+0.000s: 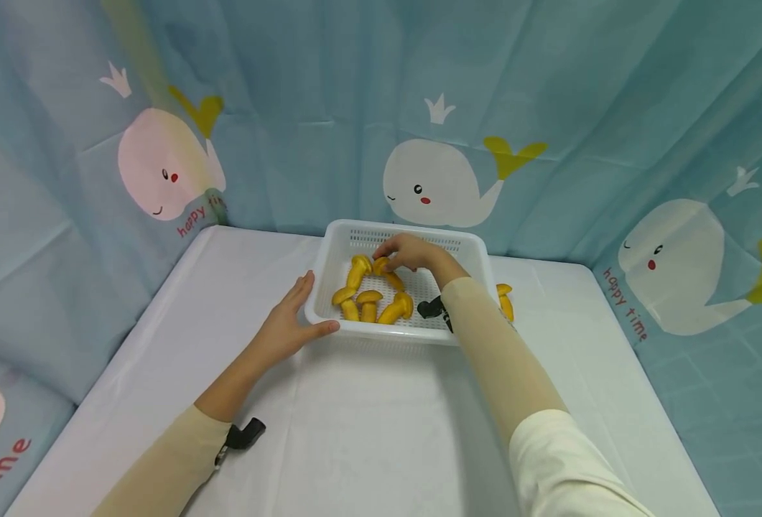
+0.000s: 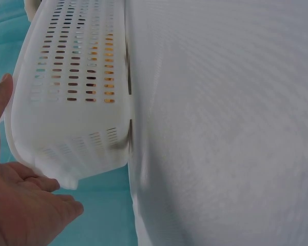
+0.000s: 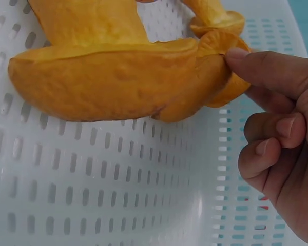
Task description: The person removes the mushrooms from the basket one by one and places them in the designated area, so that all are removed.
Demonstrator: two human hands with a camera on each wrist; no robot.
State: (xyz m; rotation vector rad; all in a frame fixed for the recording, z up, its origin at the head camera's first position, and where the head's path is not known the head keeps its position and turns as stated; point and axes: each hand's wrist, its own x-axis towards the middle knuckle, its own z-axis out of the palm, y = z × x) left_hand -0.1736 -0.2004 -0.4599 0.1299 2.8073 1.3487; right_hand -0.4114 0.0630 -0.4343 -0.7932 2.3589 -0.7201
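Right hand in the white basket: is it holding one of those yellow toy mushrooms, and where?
Yes. The right hand pinches a yellow toy mushroom by its cap edge.

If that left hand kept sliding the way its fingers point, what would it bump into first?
Nothing new: the left hand is probably already against the near-left corner of the white basket, thumb along its front rim. Past that wall lie yellow mushrooms.

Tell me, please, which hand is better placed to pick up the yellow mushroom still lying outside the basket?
Probably the right hand: that mushroom lies on the table beside the basket, just past the right forearm, while the left hand rests against the basket's opposite corner.
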